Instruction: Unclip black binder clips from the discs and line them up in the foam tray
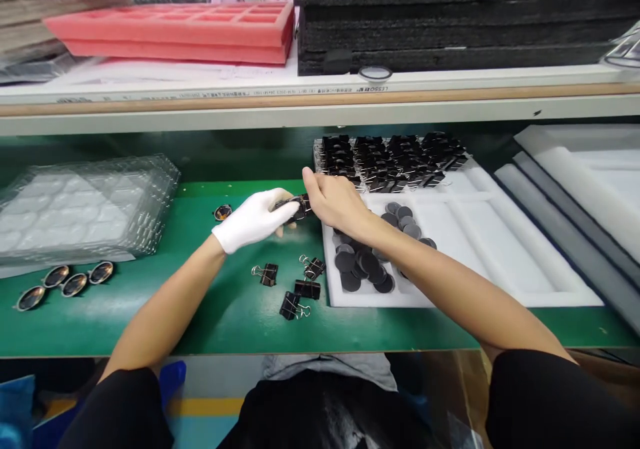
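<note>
My left hand [257, 219], in a white glove that leaves some fingertips bare, is closed around a small dark piece with a black binder clip [303, 206] on or against it. My fingers hide most of that piece. From the other side my bare right hand [337, 202] grips the same clip, thumb raised. Just below my hands, several loose black binder clips [307, 289] lie on the green tabletop [210, 322]. A round amber lens in a metal rim [223, 212] lies left of my gloved hand. Black discs [367, 266] lie in the white foam tray [500, 236] under my right forearm.
Rows of binder clips [390, 162] fill the tray's far side. At left are stacked clear plastic trays [90, 202] and several round lenses [75, 284]. Foam sheets [575, 202] lean at right. A shelf edge [250, 112] crosses above, carrying red foam [175, 32] and black foam [450, 22].
</note>
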Demonstrator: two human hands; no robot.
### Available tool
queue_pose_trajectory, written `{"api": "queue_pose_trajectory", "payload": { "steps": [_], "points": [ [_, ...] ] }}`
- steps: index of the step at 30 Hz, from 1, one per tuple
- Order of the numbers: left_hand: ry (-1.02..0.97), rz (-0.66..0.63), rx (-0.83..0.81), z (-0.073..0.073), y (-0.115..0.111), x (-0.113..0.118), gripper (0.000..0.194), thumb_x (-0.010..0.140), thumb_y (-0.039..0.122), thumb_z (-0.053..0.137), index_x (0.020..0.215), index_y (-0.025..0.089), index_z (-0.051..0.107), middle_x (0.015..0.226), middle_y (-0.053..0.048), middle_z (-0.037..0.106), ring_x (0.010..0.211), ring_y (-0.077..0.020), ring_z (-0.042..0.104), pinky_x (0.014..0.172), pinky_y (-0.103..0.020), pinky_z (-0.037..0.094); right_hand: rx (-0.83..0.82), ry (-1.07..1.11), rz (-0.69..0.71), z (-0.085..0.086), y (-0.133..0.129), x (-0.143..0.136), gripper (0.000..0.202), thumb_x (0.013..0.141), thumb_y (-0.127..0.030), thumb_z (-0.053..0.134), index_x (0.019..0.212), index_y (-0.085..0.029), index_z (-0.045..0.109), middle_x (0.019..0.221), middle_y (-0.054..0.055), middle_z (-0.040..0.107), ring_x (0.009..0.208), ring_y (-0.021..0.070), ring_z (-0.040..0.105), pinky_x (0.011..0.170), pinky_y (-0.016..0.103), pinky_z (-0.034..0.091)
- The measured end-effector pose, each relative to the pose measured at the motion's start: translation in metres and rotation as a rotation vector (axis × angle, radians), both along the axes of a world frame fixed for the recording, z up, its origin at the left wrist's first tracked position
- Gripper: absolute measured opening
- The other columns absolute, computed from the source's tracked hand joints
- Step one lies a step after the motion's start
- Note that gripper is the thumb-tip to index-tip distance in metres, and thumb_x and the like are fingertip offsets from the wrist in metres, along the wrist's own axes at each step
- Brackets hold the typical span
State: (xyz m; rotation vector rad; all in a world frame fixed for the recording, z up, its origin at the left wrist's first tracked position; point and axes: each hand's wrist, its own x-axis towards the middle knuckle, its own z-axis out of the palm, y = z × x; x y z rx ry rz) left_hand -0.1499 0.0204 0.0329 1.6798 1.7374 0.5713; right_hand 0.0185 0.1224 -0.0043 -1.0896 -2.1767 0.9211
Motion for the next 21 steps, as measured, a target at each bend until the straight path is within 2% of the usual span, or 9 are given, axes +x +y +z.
{"api": "queue_pose_trajectory", "payload": {
  "steps": [4, 9, 13, 16, 21],
  "points": [
    [-0.041, 0.029, -0.004, 0.009, -0.002, -0.007, 0.035, 0.099, 0.051, 0.051, 0.101, 0.019, 0.065, 0.086, -0.003, 0.079, 0.058, -0.0124, 0.066, 0.062, -0.027, 0.052, 0.022, -0.012, -0.005, -0.001, 0.011, -0.014, 0.068, 0.108, -0.063, 0.031, 0.052, -0.026, 0.046, 0.056, 0.007, 0.052, 0.069, 0.0281, 0.063, 0.074, 0.036, 0.04],
    [-0.07, 0.047, 0.019, 0.006, 0.0, -0.017, 0.037, 0.098, 0.052, 0.052, 0.098, 0.019, 0.067, 0.085, -0.003, 0.078, 0.058, -0.0115, 0.065, 0.061, -0.026, 0.051, 0.021, 0.128, 0.012, -0.017, 0.022, -0.032, 0.063, 0.108, -0.055, 0.025, 0.053, -0.026, 0.036, 0.054, 0.003, 0.046, 0.057, 0.0199, 0.046, 0.064, 0.034, 0.03],
    [-0.086, 0.055, 0.023, 0.005, 0.001, -0.021, 0.038, 0.095, 0.054, 0.057, 0.098, 0.019, 0.069, 0.092, -0.003, 0.078, 0.059, -0.0112, 0.065, 0.061, -0.026, 0.05, -0.028, 0.245, 0.044, -0.027, 0.02, -0.04, 0.062, 0.106, -0.062, 0.019, 0.055, -0.027, 0.029, 0.052, 0.001, 0.041, 0.057, 0.0188, 0.043, 0.063, 0.034, 0.03],
    [-0.108, 0.076, 0.01, 0.007, 0.0, -0.022, 0.03, 0.093, 0.047, 0.059, 0.096, 0.018, 0.07, 0.096, -0.004, 0.078, 0.061, -0.0115, 0.066, 0.063, -0.026, 0.05, -0.049, 0.282, 0.055, -0.034, 0.017, -0.043, 0.059, 0.105, -0.06, 0.021, 0.056, -0.027, 0.028, 0.052, 0.001, 0.039, 0.058, 0.0187, 0.043, 0.064, 0.034, 0.031],
    [-0.004, 0.117, 0.017, 0.008, 0.001, -0.02, 0.022, 0.086, 0.04, 0.062, 0.084, 0.019, 0.07, 0.076, -0.002, 0.071, 0.059, -0.0134, 0.058, 0.053, -0.026, 0.04, -0.1, 0.297, 0.052, -0.041, 0.015, -0.046, 0.056, 0.106, -0.048, 0.026, 0.055, -0.027, 0.029, 0.05, 0.0, 0.037, 0.057, 0.0186, 0.041, 0.063, 0.035, 0.029]
  ]
}}
